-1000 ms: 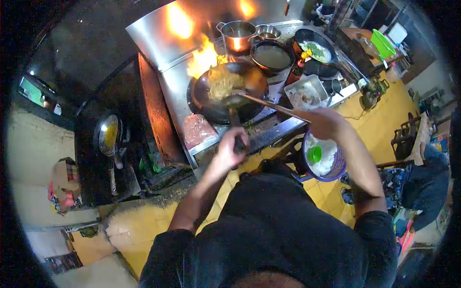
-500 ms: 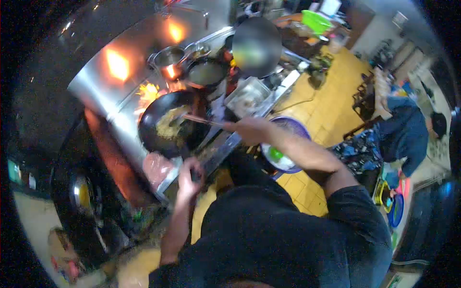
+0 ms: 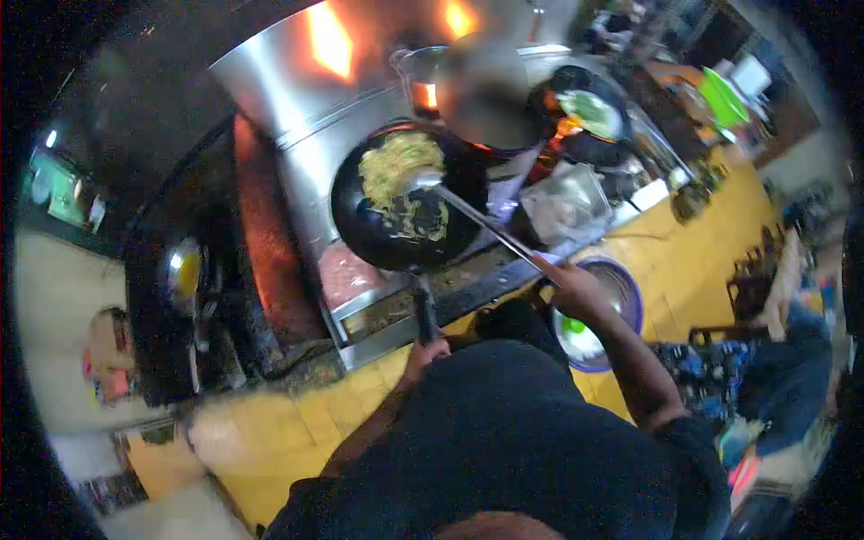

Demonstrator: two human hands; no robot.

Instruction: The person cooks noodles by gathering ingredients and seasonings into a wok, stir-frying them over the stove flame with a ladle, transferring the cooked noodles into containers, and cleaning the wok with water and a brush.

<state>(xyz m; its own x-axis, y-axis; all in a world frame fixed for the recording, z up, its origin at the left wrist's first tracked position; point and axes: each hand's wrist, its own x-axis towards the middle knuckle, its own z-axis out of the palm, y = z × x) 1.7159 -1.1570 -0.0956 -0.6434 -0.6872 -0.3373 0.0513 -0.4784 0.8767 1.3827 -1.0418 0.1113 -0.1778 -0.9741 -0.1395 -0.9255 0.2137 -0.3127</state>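
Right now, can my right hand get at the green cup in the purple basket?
Probably, once free: your right hand is closed on the ladle, but it looks close to the green cup in the purple basket, and nothing seems to cover the cup.

Surface [image 3: 309,180]: metal cooktop, front ledge stained brown. Pinkish bagged contents [image 3: 348,275] — front left corner. Metal pot [image 3: 419,79] at rear; dark round pan [image 3: 589,115], white and green contents, rear right. Rectangular tray [image 3: 567,205] — right, near front edge; contents blurred.
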